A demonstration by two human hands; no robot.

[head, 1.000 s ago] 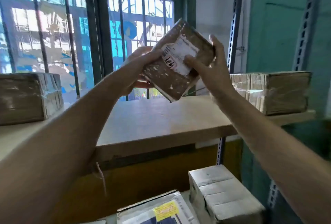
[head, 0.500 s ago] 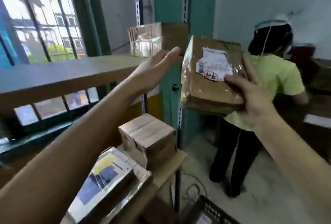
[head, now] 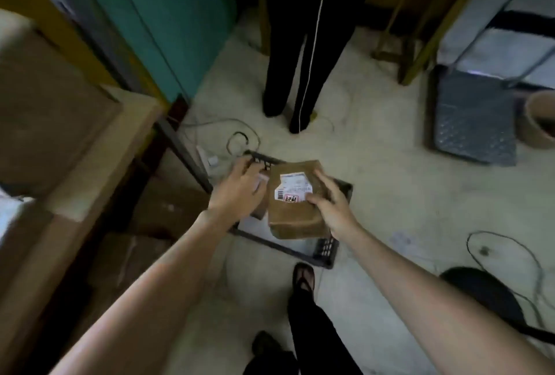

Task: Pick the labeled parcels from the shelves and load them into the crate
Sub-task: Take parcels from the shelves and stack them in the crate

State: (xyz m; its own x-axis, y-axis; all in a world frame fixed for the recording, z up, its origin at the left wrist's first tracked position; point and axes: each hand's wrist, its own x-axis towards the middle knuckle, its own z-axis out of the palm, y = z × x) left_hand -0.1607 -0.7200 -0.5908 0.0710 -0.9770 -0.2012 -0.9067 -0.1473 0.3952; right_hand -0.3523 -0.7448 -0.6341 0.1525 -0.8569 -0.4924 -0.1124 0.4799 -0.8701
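Right hand (head: 332, 208) grips parcel (head: 292, 218) over crate (head: 326, 250); bystander's legs (head: 300, 74) beyond.

parcel label (head: 292, 189): white sheet on top face of brown parcel (head: 292, 218), held above black crate (head: 326, 250); printed lines too small and blurred to read
barcode: black bars at lower left corner of label, no digits legible
red stamp: red-and-white box along lower edge of label, just right of barcode; characters not legible
other readable text: none near crate or elsewhere
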